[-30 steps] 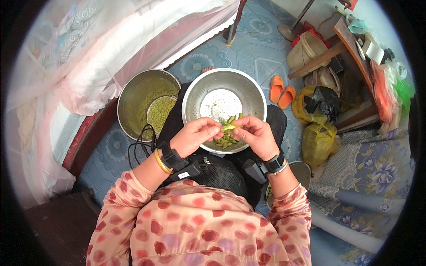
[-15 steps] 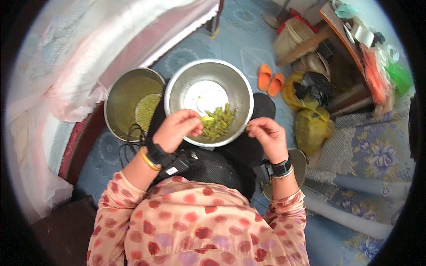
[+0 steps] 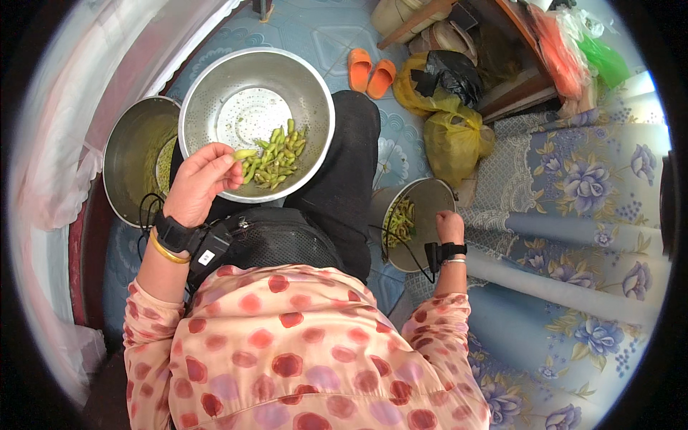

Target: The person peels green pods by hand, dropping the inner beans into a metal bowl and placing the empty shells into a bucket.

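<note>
A wide metal colander (image 3: 203,86) rests on my lap, with a heap of green soybean pods (image 3: 276,159) on its near right side. My left hand (image 3: 206,179) is over the colander's near left rim, thumb and fingers pinching one soybean pod (image 3: 245,154). My right hand (image 3: 450,228) is off to the right, at the rim of a metal bucket (image 3: 428,208). Its fingers are curled closed, and whatever they hold is hidden. Inside that bucket lie green pods or hulls (image 3: 403,221). Left of the colander stands a metal pot (image 3: 132,154) with shelled green beans (image 3: 165,166).
Orange slippers (image 3: 370,73) lie on the blue patterned floor (image 3: 337,36). Beyond the bucket sit yellow and black plastic bags (image 3: 455,143) beside a wooden table (image 3: 512,107). A flowered curtain (image 3: 573,183) hangs at right, pale netting (image 3: 57,165) at left. Black cables (image 3: 390,233) trail near the bucket.
My right hand has moved from the colander's right rim out to the bucket on the right. My left hand stays by the colander with a pod. The view has swung rightward.
</note>
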Motion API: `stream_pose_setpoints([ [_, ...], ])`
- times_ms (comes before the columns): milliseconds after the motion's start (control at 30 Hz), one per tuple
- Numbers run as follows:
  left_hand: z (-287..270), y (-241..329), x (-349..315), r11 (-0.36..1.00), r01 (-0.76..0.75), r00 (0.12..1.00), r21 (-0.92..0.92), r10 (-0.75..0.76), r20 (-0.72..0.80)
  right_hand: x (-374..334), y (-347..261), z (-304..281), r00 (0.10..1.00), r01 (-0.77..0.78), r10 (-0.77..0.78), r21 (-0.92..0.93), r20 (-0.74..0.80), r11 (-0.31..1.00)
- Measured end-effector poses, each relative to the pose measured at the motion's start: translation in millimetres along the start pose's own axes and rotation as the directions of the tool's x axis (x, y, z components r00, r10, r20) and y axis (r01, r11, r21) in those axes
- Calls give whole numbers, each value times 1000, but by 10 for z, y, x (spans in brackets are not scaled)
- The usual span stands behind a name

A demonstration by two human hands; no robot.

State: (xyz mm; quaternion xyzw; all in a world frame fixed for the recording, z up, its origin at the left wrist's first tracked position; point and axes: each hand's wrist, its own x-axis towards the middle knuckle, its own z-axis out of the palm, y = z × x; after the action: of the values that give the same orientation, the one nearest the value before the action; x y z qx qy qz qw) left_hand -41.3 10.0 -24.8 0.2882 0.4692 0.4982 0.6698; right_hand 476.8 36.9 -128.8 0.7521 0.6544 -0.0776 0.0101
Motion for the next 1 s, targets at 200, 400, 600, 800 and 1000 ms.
stream_pose_setpoints([
  [200,75,40,-14,984,10,999,177,-18,46,31,-930,-550,953,265,-162,443,-258,856],
  [400,249,106,-111,964,-6,988,267,-35,148,-213,-2475,-1197,660,697,-653,626,-370,349],
  [600,266,191,-176,965,23,988,261,-62,142,-303,-3197,-1283,443,778,-796,619,-413,112],
  [800,230,190,-150,991,44,985,126,-65,163,-375,-3319,-1167,501,744,-753,657,-426,124],
  [1000,287,153,-164,993,-104,982,62,93,163,-419,-3400,-1179,609,673,-682,719,-405,175],
])
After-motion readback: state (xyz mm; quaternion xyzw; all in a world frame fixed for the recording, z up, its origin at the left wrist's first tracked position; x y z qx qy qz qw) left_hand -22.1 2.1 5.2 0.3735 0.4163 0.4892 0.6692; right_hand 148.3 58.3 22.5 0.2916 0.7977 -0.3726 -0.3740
